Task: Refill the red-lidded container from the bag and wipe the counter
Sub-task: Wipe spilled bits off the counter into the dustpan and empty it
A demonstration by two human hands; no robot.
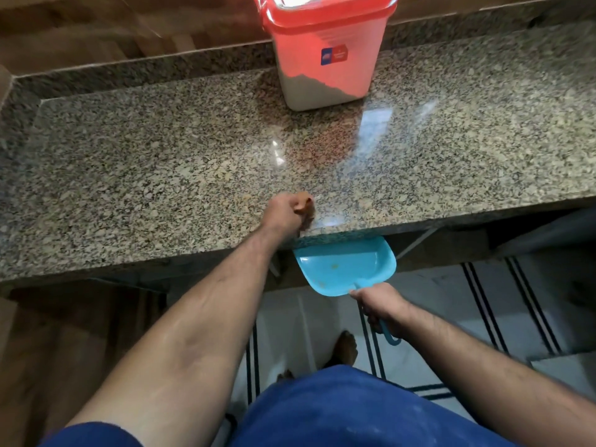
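Observation:
The red-lidded container (324, 53) stands at the back of the granite counter (145, 162), its lid on and pale powder filling its lower part. My left hand (283, 214) grips a small brown brush or cloth (305, 206) at the counter's front edge. Just below that edge my right hand (382, 306) holds the handle of a blue dustpan (345, 267), whose tray sits under the edge and carries a few crumbs. No bag is in view.
A wooden wall panel (96, 33) runs behind the counter's raised granite back ledge. Below lies a white tiled floor with dark stripes (483, 304), with my bare feet (345, 348) on it. Wooden cabinet fronts (64, 350) sit under the counter at left.

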